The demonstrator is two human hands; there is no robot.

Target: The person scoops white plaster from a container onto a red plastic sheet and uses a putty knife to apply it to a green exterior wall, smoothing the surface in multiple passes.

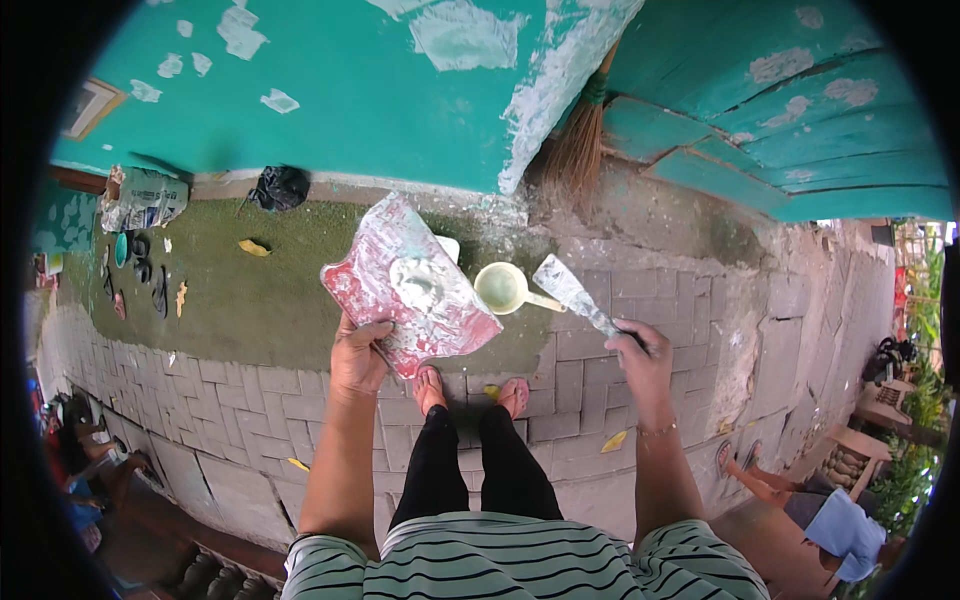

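Note:
My left hand (360, 352) grips the lower left edge of a red board (365, 275) smeared with white, its thumb lying on top. A mound of white putty (424, 283) sits near the board's middle. In my right hand (640, 352) is a putty knife (572, 290), its wide blade coated in white and pointing up and left, away from the board. The fingers wrap round its handle. Between board and knife, a pale yellow dipper (503, 288) stands on the ground. A white object (448, 247) behind the board is mostly hidden by it.
Ahead is a green wall (340, 90) with white patches and a rough white corner (545, 100). A broom (580, 135) leans beside it. A black plastic bag (279, 188), a sack (145, 200) and several slippers lie left. People sit at lower left and lower right (840, 530).

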